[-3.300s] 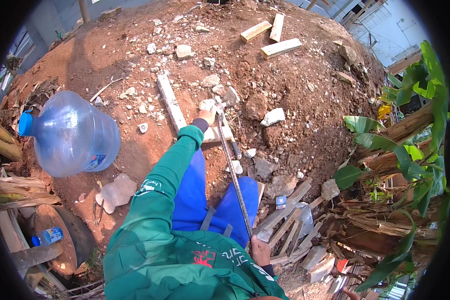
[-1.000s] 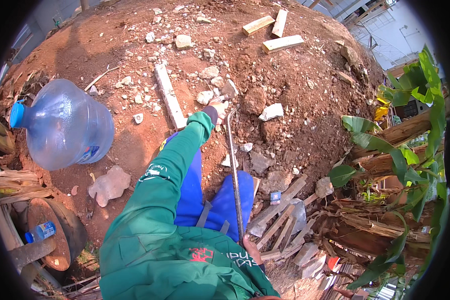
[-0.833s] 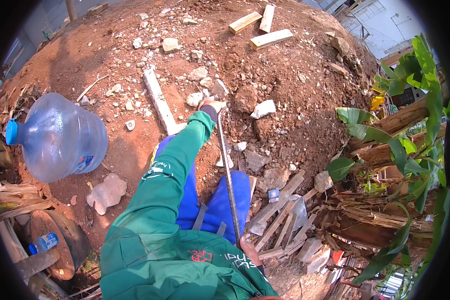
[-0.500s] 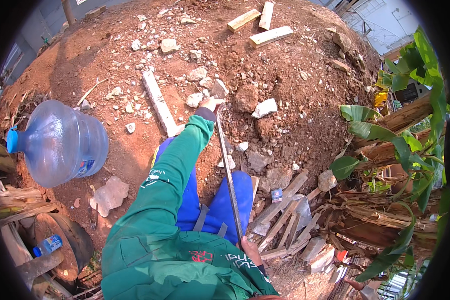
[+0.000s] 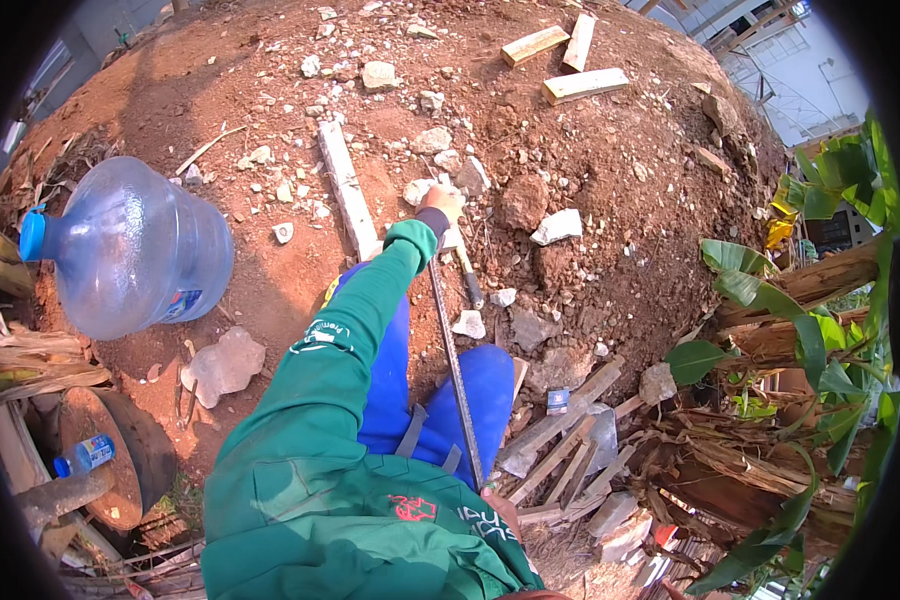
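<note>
A long, thin, dark metal bar (image 5: 454,375) with a mottled surface slants across my blue-trousered legs. My left hand (image 5: 443,200), at the end of the outstretched green sleeve, is closed at its far end, close above the pale stones. At the near end, by my waist, my right hand (image 5: 502,510) grips the bar; most of its fingers are hidden. Just right of the bar, below my left hand, lies a tool with a pale shaft and a dark grip (image 5: 470,280); its head is hidden.
A large blue water bottle (image 5: 150,245) lies at left, above a drum-like round (image 5: 95,450) with a small bottle (image 5: 85,455). A pale timber (image 5: 348,190) lies ahead, with wood blocks (image 5: 585,86) farther off. Scrap sticks (image 5: 560,455) and banana leaves (image 5: 735,255) are at right.
The view has shifted, moving the scene rightward. Against the stones, my left hand has come slightly left and now covers the bar's bent far end. The dark-gripped tool shows more clearly.
</note>
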Demonstrator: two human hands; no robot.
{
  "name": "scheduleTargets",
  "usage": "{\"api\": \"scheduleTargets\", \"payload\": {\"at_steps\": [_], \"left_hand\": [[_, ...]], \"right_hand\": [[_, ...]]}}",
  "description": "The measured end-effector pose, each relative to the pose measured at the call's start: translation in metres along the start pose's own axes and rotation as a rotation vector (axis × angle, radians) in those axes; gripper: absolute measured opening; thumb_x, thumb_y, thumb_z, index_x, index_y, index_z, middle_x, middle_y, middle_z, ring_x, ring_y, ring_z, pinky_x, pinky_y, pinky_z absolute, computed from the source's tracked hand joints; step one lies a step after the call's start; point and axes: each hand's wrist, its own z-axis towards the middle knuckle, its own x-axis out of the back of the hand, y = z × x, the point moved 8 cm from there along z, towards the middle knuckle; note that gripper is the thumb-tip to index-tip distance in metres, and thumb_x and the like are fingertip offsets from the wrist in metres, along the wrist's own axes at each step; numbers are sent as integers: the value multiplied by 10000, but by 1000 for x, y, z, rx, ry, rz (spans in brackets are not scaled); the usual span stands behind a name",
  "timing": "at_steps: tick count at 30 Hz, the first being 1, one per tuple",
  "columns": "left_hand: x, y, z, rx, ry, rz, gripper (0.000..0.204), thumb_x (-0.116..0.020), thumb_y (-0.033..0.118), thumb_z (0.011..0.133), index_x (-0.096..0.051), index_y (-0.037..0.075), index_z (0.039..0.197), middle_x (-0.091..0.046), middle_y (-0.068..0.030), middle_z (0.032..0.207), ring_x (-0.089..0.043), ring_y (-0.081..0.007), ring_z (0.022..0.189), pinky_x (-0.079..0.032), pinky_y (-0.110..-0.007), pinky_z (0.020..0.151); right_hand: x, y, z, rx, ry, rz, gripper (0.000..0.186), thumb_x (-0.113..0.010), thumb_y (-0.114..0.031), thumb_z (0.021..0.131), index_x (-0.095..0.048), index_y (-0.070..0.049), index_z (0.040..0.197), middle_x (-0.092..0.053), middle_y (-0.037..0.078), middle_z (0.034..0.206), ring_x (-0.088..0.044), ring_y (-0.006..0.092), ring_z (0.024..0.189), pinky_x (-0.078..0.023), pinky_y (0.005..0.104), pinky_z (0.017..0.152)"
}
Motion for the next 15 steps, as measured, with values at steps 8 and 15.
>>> {"api": "scheduleTargets", "payload": {"at_steps": [8,15], "left_hand": [[105,-47,-115,-115,-84,754,478,-823,384,767,-679,105,1128,-514,-97,1304,-427,-330,1313,-423,-561,1020],[99,-52,-111,-405,-42,710,269,-679,176,802,-668,52,1040,-617,-173,1080,-548,-380,1165,-508,-527,926]], "right_hand": [[-2,-109,0,324,-46,-303,552,-478,-442,1057,-587,-21,718,-502,19,598,-476,124,553,-367,319,527],[3,-200,17,263,-78,-426,556,-484,-451,1055,-579,-37,696,-461,-19,572,-430,84,530,-333,281,492]]}}
